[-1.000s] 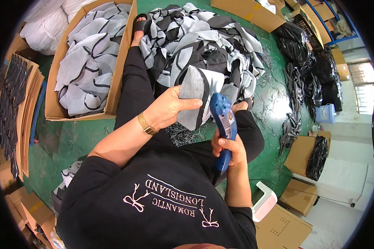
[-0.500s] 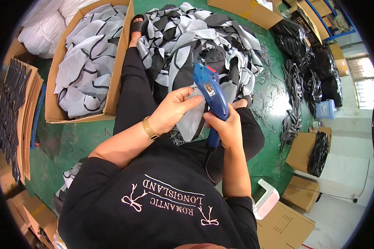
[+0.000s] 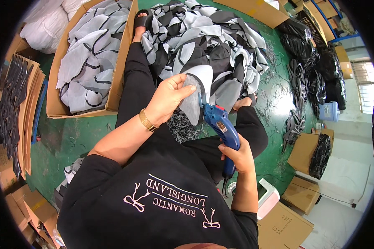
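1. Grey fabric piece (image 3: 190, 108) with black trim: pinched in left hand (image 3: 167, 99), above thread scraps (image 3: 182, 129).
2. Right hand (image 3: 240, 154) wraps blue electric scissors (image 3: 220, 123), tip at fabric.
3. Risk: tip near left hand; a slip could nick it.
4. Green floor (image 3: 274, 143), fabric pile (image 3: 220, 52) ahead, open carton (image 3: 119, 68) left, black plastic bags (image 3: 294, 49) right.

On my feed the left hand (image 3: 168, 99) sits just above and left of the frame's centre, thumb and fingers pressed in a pinch, its bare forearm (image 3: 120, 140) slanting up from the lower left. I have the right hand (image 3: 239, 154) lower, right of centre, fingers curled in a wrapping grip, its forearm (image 3: 244, 189) nearly vertical. Both legs (image 3: 134, 89) spread apart above the torso.
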A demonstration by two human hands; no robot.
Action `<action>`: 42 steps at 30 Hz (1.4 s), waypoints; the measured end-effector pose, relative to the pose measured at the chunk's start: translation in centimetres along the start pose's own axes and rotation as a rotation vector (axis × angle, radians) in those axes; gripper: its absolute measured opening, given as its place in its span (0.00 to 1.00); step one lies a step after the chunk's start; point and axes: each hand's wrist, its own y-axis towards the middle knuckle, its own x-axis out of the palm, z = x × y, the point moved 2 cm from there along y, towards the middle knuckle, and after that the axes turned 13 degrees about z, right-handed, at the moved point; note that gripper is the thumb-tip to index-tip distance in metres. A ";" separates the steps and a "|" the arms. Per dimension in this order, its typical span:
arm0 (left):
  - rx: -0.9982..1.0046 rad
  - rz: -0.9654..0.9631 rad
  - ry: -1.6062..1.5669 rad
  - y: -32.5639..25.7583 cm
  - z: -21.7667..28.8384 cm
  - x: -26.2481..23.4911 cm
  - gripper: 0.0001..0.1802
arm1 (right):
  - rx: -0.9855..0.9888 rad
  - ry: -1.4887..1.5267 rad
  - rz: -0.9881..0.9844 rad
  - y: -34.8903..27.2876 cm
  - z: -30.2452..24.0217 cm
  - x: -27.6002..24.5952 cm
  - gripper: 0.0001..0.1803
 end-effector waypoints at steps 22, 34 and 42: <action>0.122 -0.105 0.321 -1.8 1.8 1.0 0.11 | 0.056 0.117 -0.046 0.6 0.0 -0.5 0.17; 0.049 -0.256 0.535 -2.3 3.9 0.8 0.09 | 0.044 0.048 -0.104 0.4 -0.4 -0.8 0.18; 0.072 -0.381 0.757 -2.4 4.2 0.9 0.09 | 0.025 0.144 -0.117 1.1 -0.3 0.0 0.18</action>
